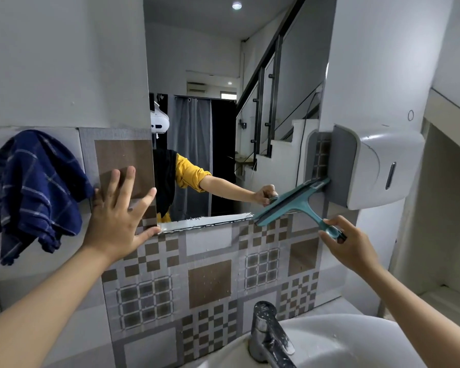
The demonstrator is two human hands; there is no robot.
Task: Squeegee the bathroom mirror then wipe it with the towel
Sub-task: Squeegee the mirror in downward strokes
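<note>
The tall mirror [218, 75] hangs on the wall above the patterned tiles. My right hand [348, 243] grips the handle of a teal squeegee [290, 203], whose blade lies tilted across the mirror's bottom right corner. A strip of water or foam runs along the mirror's bottom edge. My left hand [120, 211] rests flat with spread fingers on the tiles beside the mirror's lower left corner. A dark blue checked towel [35, 192] hangs on the wall at the far left, just left of that hand.
A white and grey dispenser [369, 166] is mounted right of the mirror, touching the squeegee blade's far end. Below are a chrome tap [268, 338] and a white basin [329, 343]. A white ledge runs along the right wall.
</note>
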